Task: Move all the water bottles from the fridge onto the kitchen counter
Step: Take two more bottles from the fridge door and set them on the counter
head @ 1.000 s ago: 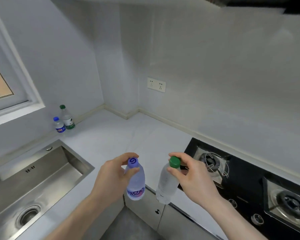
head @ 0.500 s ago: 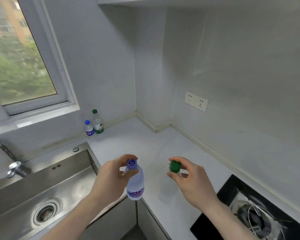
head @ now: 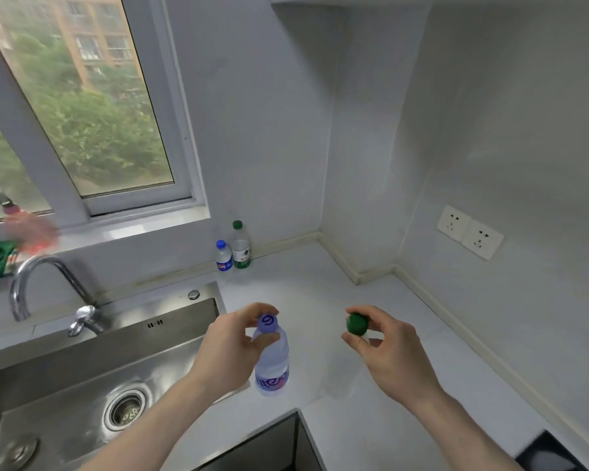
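Note:
My left hand (head: 228,351) grips the neck of a clear water bottle with a purple cap (head: 272,358), held upright over the white counter (head: 306,294) just right of the sink. My right hand (head: 388,355) pinches a clear bottle by its green cap (head: 357,323); the pale body of that bottle is hard to make out against the counter. Two more bottles stand at the back by the wall under the window: a short one with a blue cap (head: 223,256) and a taller one with a green cap (head: 241,246), touching or nearly so.
A steel sink (head: 92,368) with a chrome tap (head: 41,287) fills the left. A black hob corner (head: 555,453) shows at the bottom right. Wall sockets (head: 470,231) sit on the right wall. A cabinet gap (head: 272,447) lies below the counter corner.
My view has swung left and nearer to the counter corner; the hob has slid almost out of view. Both hands still hold their bottles, now lower over the counter beside the sink.

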Tool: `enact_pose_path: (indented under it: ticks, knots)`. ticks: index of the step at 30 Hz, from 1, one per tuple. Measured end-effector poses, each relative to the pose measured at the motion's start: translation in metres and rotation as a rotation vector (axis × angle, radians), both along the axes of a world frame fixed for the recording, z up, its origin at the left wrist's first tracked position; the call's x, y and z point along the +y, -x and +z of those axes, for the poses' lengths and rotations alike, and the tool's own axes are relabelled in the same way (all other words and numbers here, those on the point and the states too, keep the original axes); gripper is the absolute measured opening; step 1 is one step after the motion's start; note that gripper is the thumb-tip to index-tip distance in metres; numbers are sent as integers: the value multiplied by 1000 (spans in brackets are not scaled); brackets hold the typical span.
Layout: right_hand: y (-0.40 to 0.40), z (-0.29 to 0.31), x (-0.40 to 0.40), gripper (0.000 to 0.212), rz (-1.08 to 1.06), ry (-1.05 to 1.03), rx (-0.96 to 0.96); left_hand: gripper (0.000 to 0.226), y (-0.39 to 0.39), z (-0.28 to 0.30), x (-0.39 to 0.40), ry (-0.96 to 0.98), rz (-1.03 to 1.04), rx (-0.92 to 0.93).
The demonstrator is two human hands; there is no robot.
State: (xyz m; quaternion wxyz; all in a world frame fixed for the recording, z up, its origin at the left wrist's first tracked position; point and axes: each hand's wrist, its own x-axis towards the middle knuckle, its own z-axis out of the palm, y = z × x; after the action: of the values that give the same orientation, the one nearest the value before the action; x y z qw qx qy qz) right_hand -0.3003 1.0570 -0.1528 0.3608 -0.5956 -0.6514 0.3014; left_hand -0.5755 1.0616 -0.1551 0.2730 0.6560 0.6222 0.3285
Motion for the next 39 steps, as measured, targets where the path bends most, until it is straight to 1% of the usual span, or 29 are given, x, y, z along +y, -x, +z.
enact_pose_path:
  ticks: [8, 16, 21, 26, 30, 35, 39]
  knots:
    - [41, -7, 74, 33, -18, 15, -10, 27, 38, -7, 86, -1, -45, 107]
    - [79, -16, 134, 29, -105, 12, 0, 34, 71, -20, 179, -71, -133, 306]
    - [86, -25, 156, 28, -147, 18, -7, 34, 81, -31, 230, -79, -157, 406]
    - [85, -33, 190, 29, -146, 41, -42, 31, 79, -37, 283, -102, -158, 444]
    - [85, -42, 227, 29, -123, 78, -69, 28, 72, -38, 330, -48, -159, 501]
    - [85, -55, 279, 31, -90, 96, -65, 30, 72, -55, 386, 20, -153, 552]
    - [85, -69, 318, 30, -86, 94, -77, 25, 71, -67, 419, 46, -140, 601]
